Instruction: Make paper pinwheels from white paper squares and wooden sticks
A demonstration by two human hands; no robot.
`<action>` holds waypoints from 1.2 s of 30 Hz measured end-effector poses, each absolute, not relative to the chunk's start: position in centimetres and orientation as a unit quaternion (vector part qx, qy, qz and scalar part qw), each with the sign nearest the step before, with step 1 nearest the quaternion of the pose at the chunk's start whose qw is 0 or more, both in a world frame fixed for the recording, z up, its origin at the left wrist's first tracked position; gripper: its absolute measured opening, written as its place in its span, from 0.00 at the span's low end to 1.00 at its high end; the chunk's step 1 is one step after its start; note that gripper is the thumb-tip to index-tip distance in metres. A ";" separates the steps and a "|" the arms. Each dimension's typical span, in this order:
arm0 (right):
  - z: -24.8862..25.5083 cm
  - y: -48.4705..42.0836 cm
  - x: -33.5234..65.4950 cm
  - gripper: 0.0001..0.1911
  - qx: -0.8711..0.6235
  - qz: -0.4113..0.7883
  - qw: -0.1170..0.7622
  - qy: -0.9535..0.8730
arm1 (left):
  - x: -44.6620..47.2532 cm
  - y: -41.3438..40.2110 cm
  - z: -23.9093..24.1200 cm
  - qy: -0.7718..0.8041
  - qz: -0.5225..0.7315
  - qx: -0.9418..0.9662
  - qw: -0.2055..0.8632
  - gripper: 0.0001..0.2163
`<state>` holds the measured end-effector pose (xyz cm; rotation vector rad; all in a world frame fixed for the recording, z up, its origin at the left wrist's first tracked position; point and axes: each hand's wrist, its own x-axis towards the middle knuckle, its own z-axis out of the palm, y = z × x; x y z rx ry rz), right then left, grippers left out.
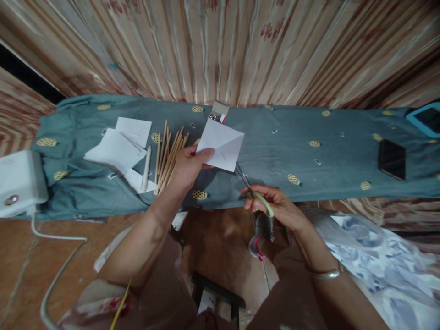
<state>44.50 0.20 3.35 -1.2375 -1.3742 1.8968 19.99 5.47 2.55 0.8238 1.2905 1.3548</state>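
Note:
My left hand (192, 164) pinches a white square of paper (225, 141), thumb on top, and holds it above the cloth-covered table. A crease runs toward the paper's upper right corner, and a short dark line shows near its middle. In my right hand (275, 201) are scissors (254, 195) with light green handles, my fingers in the loops. Their blades point up and left and meet the paper's lower right corner. Whether the blades are parted is hard to see. Behind the paper, a small open box (218, 112) with shiny bits inside is partly hidden.
Several thin wooden sticks (170, 156) lie left of my left hand, beside a white stick-like piece (146, 167) and loose white papers (118, 149). A white corded device (22, 183) stands far left. A dark phone (392, 159) rests at right, above a plastic bag of paper scraps (381, 256).

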 end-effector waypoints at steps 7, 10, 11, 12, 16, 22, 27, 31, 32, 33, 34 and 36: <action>3.8 1.6 46.4 0.25 -0.527 0.535 0.415 -0.513 | 20.5 5.3 2.2 0.543 0.528 0.364 0.542 0.14; 3.8 2.1 46.1 0.25 -0.547 0.458 0.469 -0.521 | 21.5 4.6 2.0 0.551 0.465 0.421 0.551 0.11; 3.8 2.2 45.9 0.25 -0.548 0.441 0.472 -0.532 | 21.9 4.3 1.9 0.552 0.443 0.439 0.554 0.11; 3.8 2.3 45.7 0.26 -0.549 0.427 0.469 -0.545 | 22.2 4.1 1.9 0.550 0.423 0.455 0.558 0.10; 3.4 2.7 45.4 0.25 -0.549 0.388 0.438 -0.597 | 23.2 3.6 1.9 0.532 0.379 0.492 0.576 0.10; 3.0 2.8 45.5 0.23 -0.579 0.348 0.382 -0.630 | 23.1 3.8 2.0 0.538 0.369 0.506 0.564 0.10; 3.6 2.7 45.6 0.22 -0.584 0.296 0.391 -0.647 | 22.8 3.8 2.2 0.537 0.355 0.523 0.558 0.09; 3.5 3.0 45.3 0.21 -0.566 0.333 0.372 -0.656 | 22.8 3.8 2.0 0.534 0.348 0.521 0.568 0.11; 3.4 3.1 45.2 0.21 -0.563 0.345 0.373 -0.652 | 22.8 3.9 2.0 0.535 0.357 0.506 0.575 0.11; 3.4 3.2 45.0 0.21 -0.560 0.355 0.378 -0.646 | 22.8 3.9 2.0 0.534 0.374 0.484 0.584 0.12; 3.3 3.3 44.9 0.21 -0.559 0.363 0.388 -0.636 | 22.8 3.9 2.0 0.529 0.399 0.455 0.595 0.15; 3.3 3.5 44.5 0.22 -0.564 0.373 0.417 -0.607 | 23.0 3.9 2.3 0.499 0.464 0.388 0.621 0.22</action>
